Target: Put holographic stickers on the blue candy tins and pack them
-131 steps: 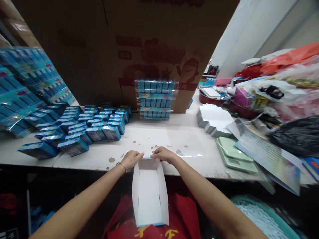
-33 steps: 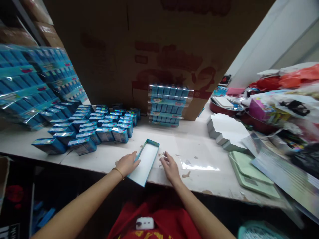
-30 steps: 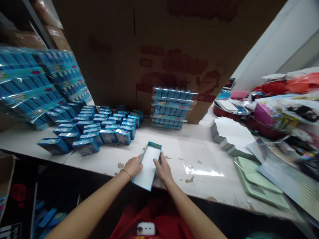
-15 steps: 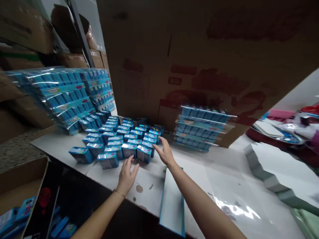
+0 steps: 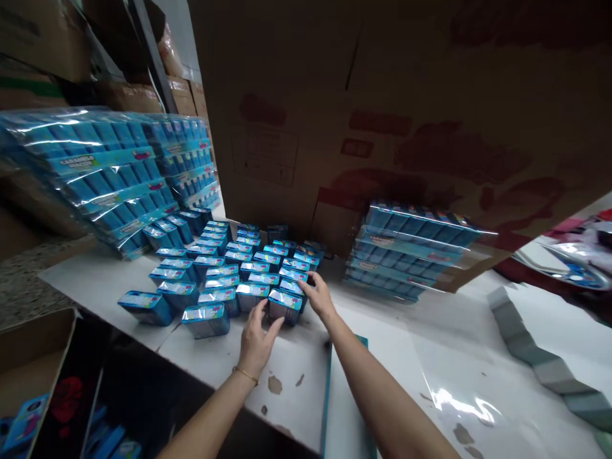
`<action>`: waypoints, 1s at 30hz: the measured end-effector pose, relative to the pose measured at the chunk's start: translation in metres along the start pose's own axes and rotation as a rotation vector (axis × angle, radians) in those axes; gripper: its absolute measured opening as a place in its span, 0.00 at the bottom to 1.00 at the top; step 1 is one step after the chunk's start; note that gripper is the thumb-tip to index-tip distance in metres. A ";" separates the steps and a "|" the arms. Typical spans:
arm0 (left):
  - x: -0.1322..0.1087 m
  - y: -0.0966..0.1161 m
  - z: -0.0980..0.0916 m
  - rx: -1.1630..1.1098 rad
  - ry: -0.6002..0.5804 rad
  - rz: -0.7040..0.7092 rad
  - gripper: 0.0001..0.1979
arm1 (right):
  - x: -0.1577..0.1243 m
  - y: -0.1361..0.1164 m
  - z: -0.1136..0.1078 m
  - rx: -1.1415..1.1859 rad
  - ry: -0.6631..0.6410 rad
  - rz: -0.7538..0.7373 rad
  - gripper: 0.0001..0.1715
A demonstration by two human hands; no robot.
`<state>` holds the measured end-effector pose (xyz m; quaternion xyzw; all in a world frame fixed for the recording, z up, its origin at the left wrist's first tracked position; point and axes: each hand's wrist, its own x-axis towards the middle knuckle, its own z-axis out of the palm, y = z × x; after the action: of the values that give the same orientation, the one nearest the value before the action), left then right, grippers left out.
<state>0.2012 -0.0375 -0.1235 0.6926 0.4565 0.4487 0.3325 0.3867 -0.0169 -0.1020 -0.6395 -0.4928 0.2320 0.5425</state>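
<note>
Small blue boxes [image 5: 222, 280] stand upright in uneven rows on the white table. My left hand [image 5: 258, 338] is at the front of the rows, thumb and fingers apart, close to the front right box [image 5: 285, 306]; whether it touches is unclear. On the right side of the same group is my right hand [image 5: 318, 298], its fingers spread and the tips against or just beside the boxes of the end row [image 5: 292, 274]. Neither hand grips a box. In front of my right forearm lies a flat white tray with blue edges [image 5: 347, 395], partly hidden by the arm.
Plastic-wrapped stacks of blue boxes [image 5: 109, 169] stand at the left, another wrapped stack [image 5: 401, 255] at the right. A large cardboard carton [image 5: 296, 95] rises behind. Folded grey-white card [image 5: 540, 357] lies far right. An open carton [image 5: 38, 357] sits below the table's left edge.
Both hands have moved slightly right relative to the rows, my left hand coming nearer the front right box. The camera view has shifted closer.
</note>
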 end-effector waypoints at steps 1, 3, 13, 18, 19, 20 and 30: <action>0.000 0.002 0.000 0.000 -0.002 -0.007 0.25 | 0.002 -0.002 -0.006 -0.003 -0.064 -0.024 0.20; 0.001 0.005 0.002 0.001 -0.030 -0.020 0.27 | 0.004 -0.006 -0.017 -0.031 -0.177 -0.050 0.19; 0.007 0.003 0.003 -0.050 -0.317 0.049 0.36 | -0.009 -0.038 0.000 -0.353 -0.207 0.087 0.33; 0.007 0.006 0.007 -0.047 -0.319 0.007 0.37 | 0.016 -0.056 0.015 -0.710 -0.300 0.063 0.22; 0.006 0.005 0.008 -0.054 -0.318 0.007 0.37 | 0.021 -0.057 0.014 -0.725 -0.339 0.020 0.19; 0.006 0.005 0.009 -0.062 -0.321 0.009 0.37 | 0.026 -0.058 0.012 -0.723 -0.373 -0.028 0.17; 0.003 -0.001 0.009 -0.183 -0.325 -0.012 0.40 | 0.061 -0.044 -0.020 -0.563 -0.485 -0.157 0.15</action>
<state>0.2095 -0.0345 -0.1264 0.7202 0.3582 0.3685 0.4661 0.4119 0.0240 -0.0409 -0.6501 -0.6990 0.1899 0.2295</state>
